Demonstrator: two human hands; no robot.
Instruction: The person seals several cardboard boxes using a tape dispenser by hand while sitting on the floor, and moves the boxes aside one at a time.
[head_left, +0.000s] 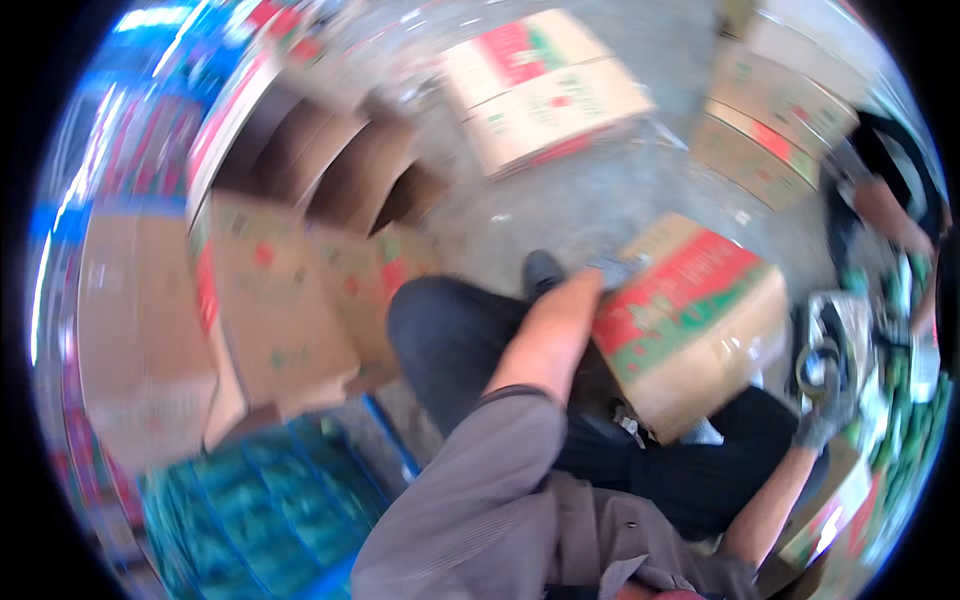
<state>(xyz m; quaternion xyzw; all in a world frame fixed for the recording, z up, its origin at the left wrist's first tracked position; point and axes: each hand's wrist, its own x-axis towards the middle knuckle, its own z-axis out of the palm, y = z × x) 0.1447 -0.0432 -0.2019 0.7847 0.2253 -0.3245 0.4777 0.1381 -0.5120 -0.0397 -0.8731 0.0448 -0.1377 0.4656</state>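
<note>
A printed cardboard box (690, 322), red and green on tan, is tilted over my lap. My left hand (619, 271), in a grey glove, holds it at its far left edge; the fingers are blurred. My right hand (829, 412), also in a grey glove, is right of the box, gripping a tape dispenser (821, 364) with a roll of tape on it. Clear tape glints on the side of the box. The underside of the box is hidden from view.
Open cartons (277, 300) stand at the left, above a green bundle with blue straps (262, 502). Flattened cartons (555, 97) lie stacked on the concrete floor ahead. More boxes (772, 112) stand at upper right, near another person's arm (892, 214). Long green vegetables (900, 420) lie at far right.
</note>
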